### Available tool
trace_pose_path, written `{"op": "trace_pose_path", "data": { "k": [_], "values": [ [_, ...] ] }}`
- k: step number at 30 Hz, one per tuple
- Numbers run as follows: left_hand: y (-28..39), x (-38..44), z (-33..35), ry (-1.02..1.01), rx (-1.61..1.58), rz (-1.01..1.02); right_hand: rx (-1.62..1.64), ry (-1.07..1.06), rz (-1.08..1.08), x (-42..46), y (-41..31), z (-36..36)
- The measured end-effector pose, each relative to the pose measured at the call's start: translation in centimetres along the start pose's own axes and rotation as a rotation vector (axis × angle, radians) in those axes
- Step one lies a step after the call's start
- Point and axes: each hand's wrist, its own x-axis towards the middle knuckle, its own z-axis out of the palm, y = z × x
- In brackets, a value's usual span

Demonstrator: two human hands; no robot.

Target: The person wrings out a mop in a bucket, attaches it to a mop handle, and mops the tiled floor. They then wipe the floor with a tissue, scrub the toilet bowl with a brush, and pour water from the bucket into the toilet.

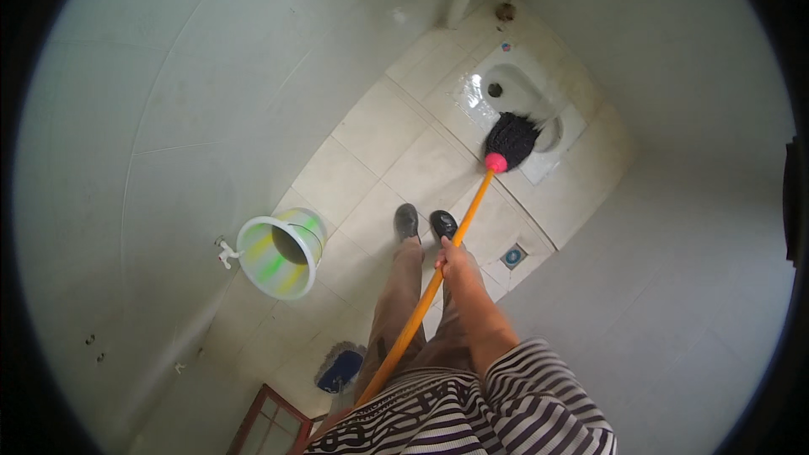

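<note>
My right hand [452, 259] is closed around the orange handle [411, 322] of a mop, partway along its length. A pink socket [496, 163] joins the handle to the black mop head [512, 139]. The strands lie over the near edge of a white squat toilet [515, 76] set in the tiled floor, and their far tips look blurred. Wet, shiny patches show on the toilet's left rim. Toward its upper end, the handle runs back to my striped shirt at the lower left. My left hand is out of view.
A white plastic bucket [249, 272] with green and yellow stripes stands below a white tap [226, 253]. Near my right foot is a floor drain [513, 256]. Behind me lie a blue dust mop [341, 371] and a red-framed glazed panel [253, 417]. Grey walls enclose the floor.
</note>
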Motion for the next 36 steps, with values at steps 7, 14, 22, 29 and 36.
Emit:
{"op": "trace_pose_path", "data": {
  "k": [7, 14, 22, 29, 36],
  "values": [
    [8.2, -4.1, 3.5, 0.011, -0.021, -0.021, 0.191, -0.173, 0.136, -3.2, -4.7, -3.4],
    [15.0, -7.5, 4.5, 0.279, 0.365, 0.255, 0.192, -0.179, 0.060, -10.8, -12.0, -5.1],
    [15.2, -2.2, 4.5, 0.463, 0.556, 0.473, 0.217, -0.298, -0.167, -18.8, -17.9, -7.3],
    [18.8, -1.8, 4.1, -0.312, -0.134, 0.176, 0.196, -0.314, -0.219, -13.7, -18.5, -8.3],
    [13.3, -5.5, 9.4, -0.060, -0.094, 0.014, -0.071, -0.107, 0.092, -0.6, 0.1, -7.9]
  ]
}}
